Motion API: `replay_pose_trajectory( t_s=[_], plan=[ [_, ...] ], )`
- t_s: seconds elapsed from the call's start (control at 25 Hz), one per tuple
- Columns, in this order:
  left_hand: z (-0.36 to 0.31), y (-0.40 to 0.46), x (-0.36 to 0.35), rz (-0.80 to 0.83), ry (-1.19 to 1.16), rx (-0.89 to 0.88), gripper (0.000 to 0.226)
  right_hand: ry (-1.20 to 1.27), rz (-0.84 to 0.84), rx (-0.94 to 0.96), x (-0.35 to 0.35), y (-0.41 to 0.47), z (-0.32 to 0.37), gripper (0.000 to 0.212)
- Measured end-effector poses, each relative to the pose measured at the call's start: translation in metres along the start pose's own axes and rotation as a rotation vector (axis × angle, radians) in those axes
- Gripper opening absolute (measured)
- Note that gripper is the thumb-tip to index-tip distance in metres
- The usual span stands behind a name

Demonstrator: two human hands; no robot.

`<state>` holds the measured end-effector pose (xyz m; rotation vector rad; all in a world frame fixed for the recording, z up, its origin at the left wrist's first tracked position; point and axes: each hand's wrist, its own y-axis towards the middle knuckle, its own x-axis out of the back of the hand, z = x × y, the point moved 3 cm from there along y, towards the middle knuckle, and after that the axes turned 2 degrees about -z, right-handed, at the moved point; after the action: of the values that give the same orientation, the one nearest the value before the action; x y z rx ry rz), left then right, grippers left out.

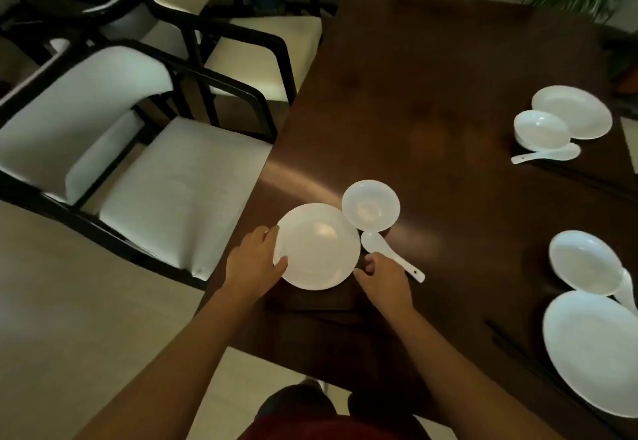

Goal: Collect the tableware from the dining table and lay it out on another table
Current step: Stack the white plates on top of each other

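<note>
Hands: left hand [257, 260] grips the near-left rim of the plate [317, 246], thumb on the upper face, fingers curled at the edge; right hand [381, 281] sits just beside the plate's right rim and against the spoon [390, 256] handle, fingers half curled. Whether it has closed on anything cannot be told.

Location: plate lies at the near-left corner of the dark tabletop [431, 101], w/ a small bowl [371, 205] touching its far-right edge and the spoon just right of it. Two more place settings, i.e. far plate [574, 111] and near-right plate [593, 350], each w/ bowl and spoon, stand well apart at the right. Two chairs [155, 177] flank the left side.

Handling (judged): glazed white ware, prob. ceramic; stiff, smooth, slippery, breakable if dropped. Plate looks moderately heavy for its shallow form; best taken at opposite rims, thumb above and fingers beneath. Spoon is light; take by the handle.

Pose: both forearms reach forward and down from the body, converging on the plate; wrists near straight, palms down.
</note>
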<state>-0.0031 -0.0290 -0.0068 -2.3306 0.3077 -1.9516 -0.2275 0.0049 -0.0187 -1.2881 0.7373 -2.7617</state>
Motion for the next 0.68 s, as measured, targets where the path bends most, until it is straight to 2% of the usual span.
replay_pose_trajectory(
  t_s=[0.12,0.24,0.32,0.52,0.68],
  plan=[
    [0.021,0.005,-0.017,0.124,-0.223,0.215,0.065,0.19,0.041,-0.215,-0.026,-0.002,0.004,0.03],
    [0.023,0.012,-0.036,0.232,-0.773,0.467,0.05,0.61,0.001,-0.48,-0.046,-0.004,0.007,0.02],
    [0.022,0.014,-0.04,0.23,-1.024,0.576,0.039,0.745,-0.054,-0.561,-0.048,-0.002,0.01,0.016],
    [0.04,0.006,-0.026,0.19,-1.153,0.592,0.024,0.842,0.027,-0.607,-0.05,-0.011,0.025,0.019],
    [0.063,-0.025,0.0,0.133,-1.214,0.5,0.031,0.955,0.158,-0.554,-0.049,-0.036,0.042,0.014]
  ],
)
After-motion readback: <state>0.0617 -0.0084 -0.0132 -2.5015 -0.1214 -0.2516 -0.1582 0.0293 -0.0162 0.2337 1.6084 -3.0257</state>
